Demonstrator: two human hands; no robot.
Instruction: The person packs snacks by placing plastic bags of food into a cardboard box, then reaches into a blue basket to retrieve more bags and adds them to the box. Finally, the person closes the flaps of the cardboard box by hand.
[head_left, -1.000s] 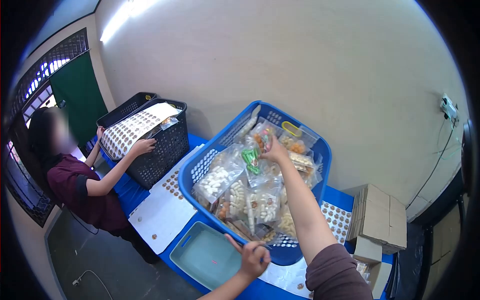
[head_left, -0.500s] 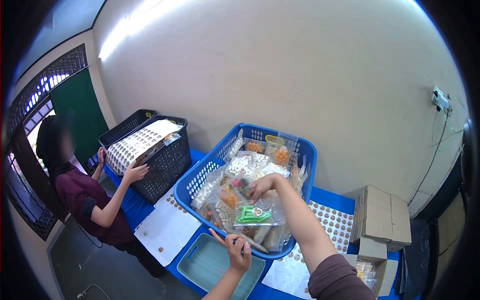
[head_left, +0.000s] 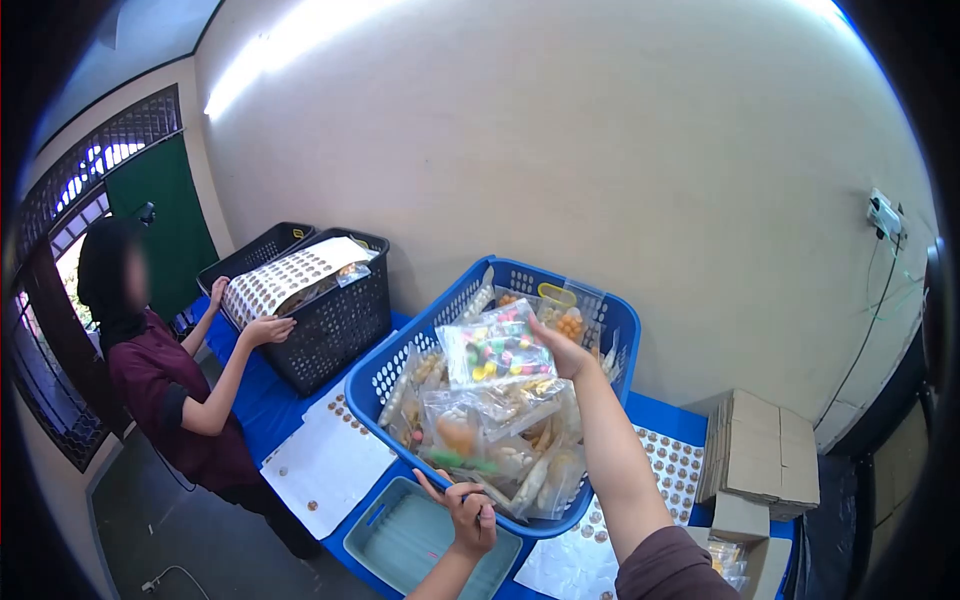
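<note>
My right hand [head_left: 562,350] is closed on a clear plastic bag [head_left: 495,345] of small colourful pieces, red, yellow, green and black, raised above the blue laundry basket [head_left: 362,385]. Beneath it the basket is heaped with clear bags of pale, orange and green items; a bag of orange balls [head_left: 570,325] lies near the back. At the basket's front rim is my left hand [head_left: 470,515], fingers curled against the edge; what lies under them is partly hidden. Just below that hand sits a grey-green plastic tray [head_left: 385,555].
A co-worker [head_left: 165,375] at the left holds a sticker sheet [head_left: 290,275] over a black basket [head_left: 340,325]. More sticker sheets [head_left: 665,460] lie on the blue-covered table. Folded cardboard [head_left: 770,440] and an open carton [head_left: 765,570] with small packets stand at the right.
My right hand has lifted the bag of colourful pieces up from the pile. The bag of green sticks has slid down and is largely covered. My left hand stays at the rim.
</note>
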